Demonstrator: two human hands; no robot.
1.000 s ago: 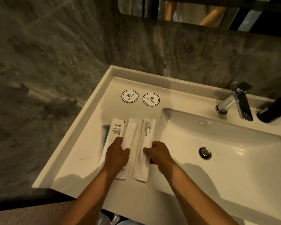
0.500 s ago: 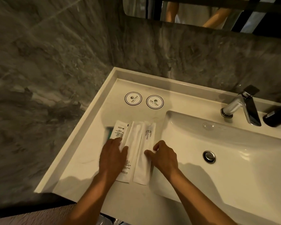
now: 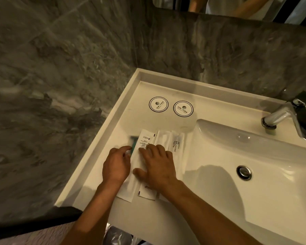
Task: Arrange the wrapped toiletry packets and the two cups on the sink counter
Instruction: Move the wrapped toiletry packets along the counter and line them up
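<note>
The white, glossy moulded sink desk (image 3: pixel 210 110) has a raised lip along its left and back edges, and the row of packets lies on its flat left wing, between that lip and the smooth oval basin (image 3: pixel 254 156). Judging from the layout, the step in hand is squaring the packets into a tidy side-by-side row. That looks best done with flat palms and light sideways nudges, since the wrappers appear thin and slick and would likely skid or ride over one another on so polished a surface.

The right hand (image 3: pixel 157 167) lies flat, fingers spread, pressing on the white paper packet with small black print (image 3: pixel 146 138) and the plain white slim packet (image 3: pixel 163 138) beside it; it grips nothing. The left hand (image 3: pixel 116 165) rests loosely curled, forefinger extended onto a blurred teal-edged packet (image 3: pixel 133 145) at the left of the row, pinching nothing that I can see. The long white sachet printed BRUSHING TEETH (image 3: pixel 177 145) lies untouched at the right, nearest the basin.

Behind the row sit two round white scallop-edged paper discs with dark logos (image 3: pixel 158 104). I cannot tell whether they are cup lids or coasters; one faint clear cup wall seems to show under the right one.
</note>
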